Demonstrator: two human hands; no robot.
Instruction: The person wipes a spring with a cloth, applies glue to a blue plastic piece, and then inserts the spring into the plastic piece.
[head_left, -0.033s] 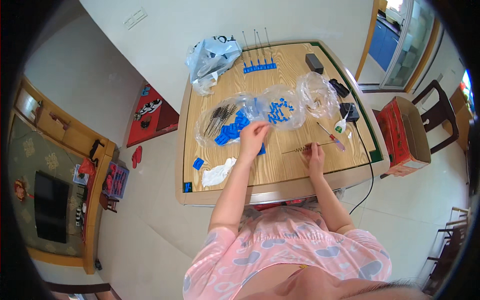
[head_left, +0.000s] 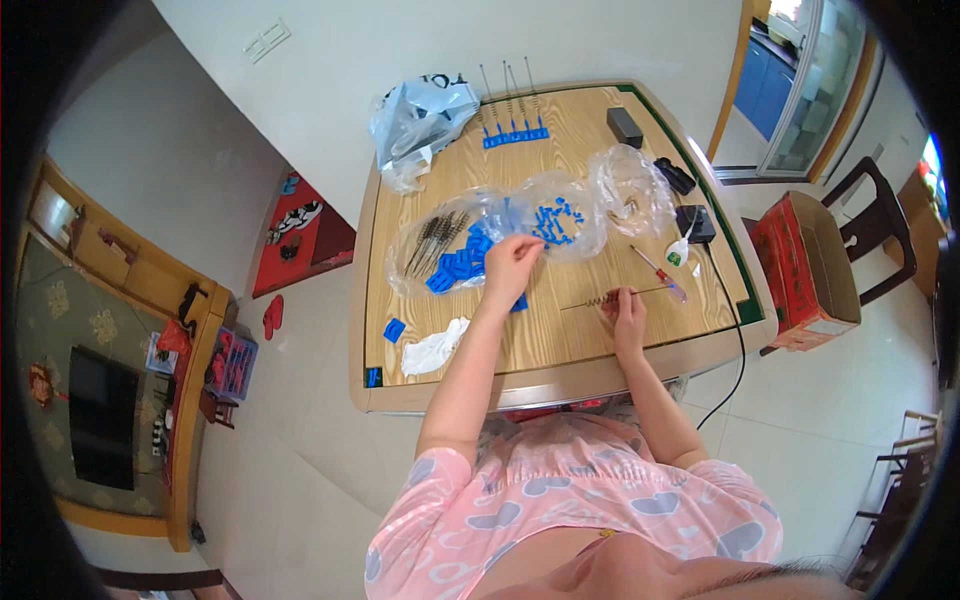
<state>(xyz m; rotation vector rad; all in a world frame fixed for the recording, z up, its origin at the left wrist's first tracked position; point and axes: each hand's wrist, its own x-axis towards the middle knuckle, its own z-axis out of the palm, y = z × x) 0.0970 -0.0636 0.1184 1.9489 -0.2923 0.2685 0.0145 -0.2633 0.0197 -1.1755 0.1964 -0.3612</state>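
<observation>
My right hand [head_left: 626, 318] pinches a thin metal rod with a coiled spring [head_left: 598, 300] around it, just above the table near its front edge. Thumb and fingers of my left hand [head_left: 510, 270] are pressed together beside the clear bag of small blue plastic pieces [head_left: 556, 222]; whatever is between them is too small to make out. Left of that hand lies a pile of blue plastic blocks [head_left: 462, 262], in a clear bag with several dark springs on rods [head_left: 436, 240]. One more blue block [head_left: 520, 302] is partly hidden behind my left wrist.
A screwdriver [head_left: 660, 272] lies right of the rod. At the back stands a blue strip with upright spring rods [head_left: 516, 138]. Around these are a crumpled plastic bag [head_left: 425, 115], a dark box [head_left: 625, 127], a black adapter with a cable [head_left: 696, 224] and a white cloth [head_left: 434, 348].
My left hand has shifted slightly away from me and to the right, toward the small blue pieces. My right hand keeps its hold on the spring rod.
</observation>
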